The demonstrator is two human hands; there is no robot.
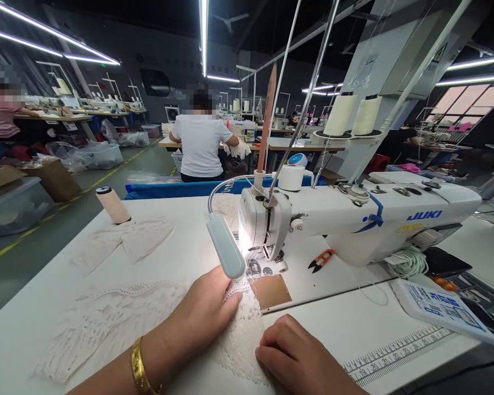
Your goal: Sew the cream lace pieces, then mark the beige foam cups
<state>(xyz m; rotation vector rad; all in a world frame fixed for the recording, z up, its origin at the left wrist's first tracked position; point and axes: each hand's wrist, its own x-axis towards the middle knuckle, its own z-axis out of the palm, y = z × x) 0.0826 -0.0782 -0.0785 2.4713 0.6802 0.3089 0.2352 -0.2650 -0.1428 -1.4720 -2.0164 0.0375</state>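
A piece of cream lace fabric (242, 334) lies on the table in front of the sewing machine (304, 214), its upper end close to the presser foot (267, 252). My left hand (208, 304) has that upper end between thumb and fingers, just below the grey lamp head (226, 247), which hides part of the fingertips. At the lace's right edge, my right hand (290, 351) is curled closed, thumb and forefinger meeting on the edge. A tan patch (270, 292) sits on the machine bed beside the lace. Orange-handled thread snips (321, 260) rest further right on the bed.
More lace pieces (107, 323) spread across the table's left side, near a thread cone (113, 206). A ruler strip (395, 351) runs along the front right, below a white control box (444, 310). Ahead, a person in a white shirt (201, 145) sits at another machine.
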